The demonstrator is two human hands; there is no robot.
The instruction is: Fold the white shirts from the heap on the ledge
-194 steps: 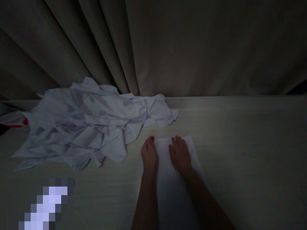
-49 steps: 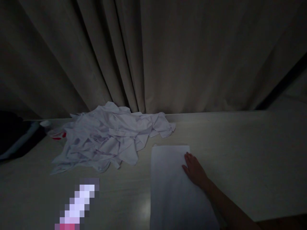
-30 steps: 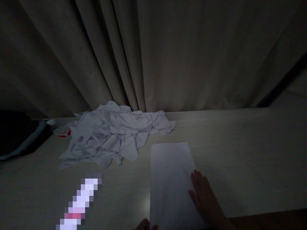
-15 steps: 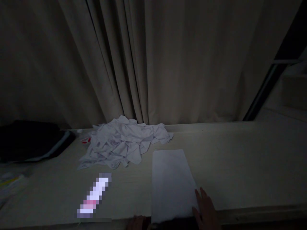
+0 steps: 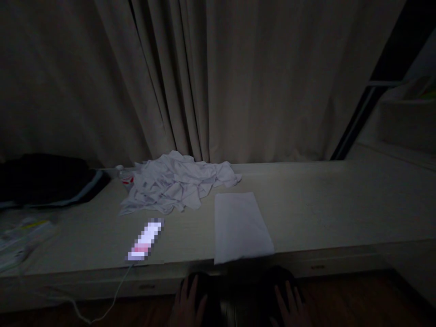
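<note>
A folded white cloth point(image 5: 241, 227) lies flat at the front of the desk, its near edge reaching the desk's edge. My left hand point(image 5: 188, 302) rests on my dark-clothed left knee, fingers spread, below the desk's front. On the other knee lies my right hand point(image 5: 289, 305), its fingers also apart. Both hands are off the cloth and hold nothing. Behind the cloth to the left is a crumpled heap of white cloth point(image 5: 177, 184).
A lit phone point(image 5: 146, 240), blurred out, lies left on the pale desk point(image 5: 323, 204) with a white cable point(image 5: 116, 297) hanging down. Dark folded fabric point(image 5: 44, 179) and a clear plastic bag point(image 5: 23, 240) are far left. Curtains point(image 5: 265, 81) hang behind.
Both hands have left the folded cloth and the desk edge and come down onto my knees. The view has tilted down, showing the drawer fronts and floor.
</note>
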